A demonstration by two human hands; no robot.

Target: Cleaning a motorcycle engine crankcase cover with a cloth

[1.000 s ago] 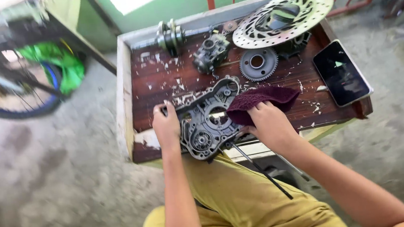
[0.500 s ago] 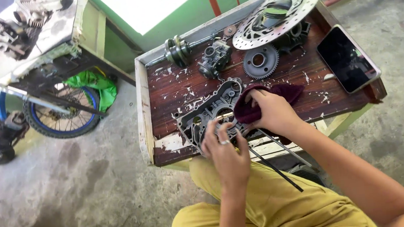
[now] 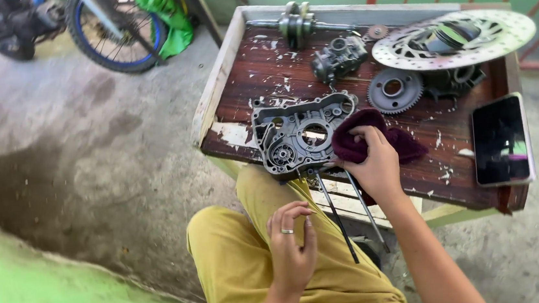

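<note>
The engine crankcase cover (image 3: 299, 134) lies flat at the front edge of the worktop (image 3: 256, 68), its near side overhanging toward the person's lap, and nothing steadies it from the left — a firm wipe could, in all likelihood, push it off the edge or drag it over the two thin rods (image 3: 346, 213) slanting down beneath it. The right hand (image 3: 375, 165) has its grip closed around a bunched maroon cloth (image 3: 363, 140), pressing the cloth against the cover's right side; the fingers curl over the fabric and do not seem to touch metal directly. The left hand (image 3: 292, 247) hovers over the thigh, well apart from the cover, its grip loosely half-curled and holding nothing, a ring on one finger. Loose parts crowd behind: a toothed sprocket gear (image 3: 394, 88), a carburettor (image 3: 339, 57), a crankshaft (image 3: 296, 20) and a perforated brake disc (image 3: 454, 39). A smartphone (image 3: 501, 141) lies near the right edge, where a sweep of the cloth might catch it.
</note>
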